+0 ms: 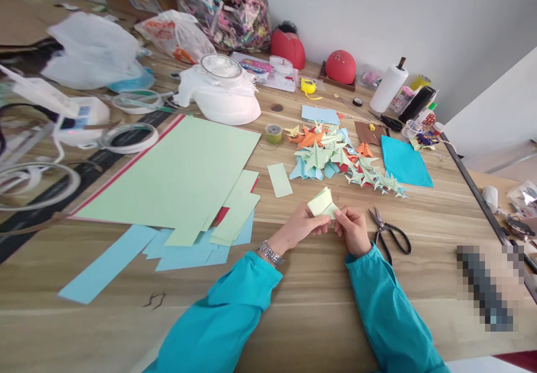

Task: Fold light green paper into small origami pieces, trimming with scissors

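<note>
A small piece of folded pale green paper (321, 201) is held between both hands above the table's middle. My left hand (300, 226), with a metal watch on its wrist, pinches its left and lower side. The fingers of my right hand (353, 227) are closed on its lower right corner. To the right of that hand lie black-handled scissors (388, 230) with their blades slightly apart. A flat pale green paper rectangle (279, 180) rests beyond my left hand. Behind the hands is a heap of folded paper stars (321, 152) in green, blue, orange and red.
Large green sheets (180, 171) and blue paper strips (109, 264) lie on the left. A turquoise sheet (406, 160) is at the right. Further back are a thread spool (274, 133), a yellow tape measure (307, 86) and red pincushions (340, 67). A blurred-out object (486, 286) lies near right.
</note>
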{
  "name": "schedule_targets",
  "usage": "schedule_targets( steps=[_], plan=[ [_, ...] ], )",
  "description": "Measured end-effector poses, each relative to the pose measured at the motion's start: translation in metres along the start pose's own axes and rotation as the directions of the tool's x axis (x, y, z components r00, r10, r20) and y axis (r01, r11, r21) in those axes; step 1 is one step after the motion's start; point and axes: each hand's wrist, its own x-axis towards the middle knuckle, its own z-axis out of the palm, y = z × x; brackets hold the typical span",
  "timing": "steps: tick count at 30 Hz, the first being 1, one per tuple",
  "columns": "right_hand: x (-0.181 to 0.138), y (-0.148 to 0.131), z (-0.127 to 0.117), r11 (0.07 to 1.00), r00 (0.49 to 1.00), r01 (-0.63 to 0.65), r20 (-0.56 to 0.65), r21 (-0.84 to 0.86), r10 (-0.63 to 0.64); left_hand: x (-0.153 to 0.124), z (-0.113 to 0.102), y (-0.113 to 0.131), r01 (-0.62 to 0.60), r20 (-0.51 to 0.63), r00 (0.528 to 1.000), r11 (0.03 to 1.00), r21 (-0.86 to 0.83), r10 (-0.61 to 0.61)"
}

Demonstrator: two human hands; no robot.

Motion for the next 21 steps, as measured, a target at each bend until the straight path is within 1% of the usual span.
schedule_targets(
  steps=[2, 6, 8, 14, 18, 21],
  plan=[
    [0.0, 0.0, 0.0, 1.0, 1.0, 0.0, -0.016, 0.026, 0.0, -0.002, 0.004, 0.002, 0.015, 0.004, 1.0, 1.0, 0.001, -0.015],
    [-0.002, -0.004, 0.002, 1.0, 0.997, -0.003, 0.083, -0.024, 0.005, -0.005, 0.01, 0.004, 0.016, -0.03, 0.999, 0.999, 0.04, -0.015],
    [-0.002, -0.007, 0.002, 0.998, 0.995, 0.004, 0.099, -0.061, 0.002, -0.004, 0.01, 0.002, 0.024, -0.042, 0.999, 0.997, 0.073, -0.021],
    [-0.002, -0.006, 0.002, 0.997, 1.0, -0.001, 0.01, -0.075, 0.001, 0.0, 0.005, -0.007, 0.012, -0.052, 0.999, 0.996, 0.094, -0.007],
    [-0.002, -0.003, 0.003, 0.997, 1.0, 0.002, 0.002, -0.072, -0.002, 0.001, 0.004, -0.008, 0.004, -0.034, 0.999, 0.993, 0.118, 0.0],
    [-0.001, -0.001, 0.001, 1.0, 1.0, -0.007, -0.017, -0.027, 0.007, 0.001, 0.0, -0.006, 0.036, -0.04, 0.999, 0.994, 0.103, -0.032]
  ],
)
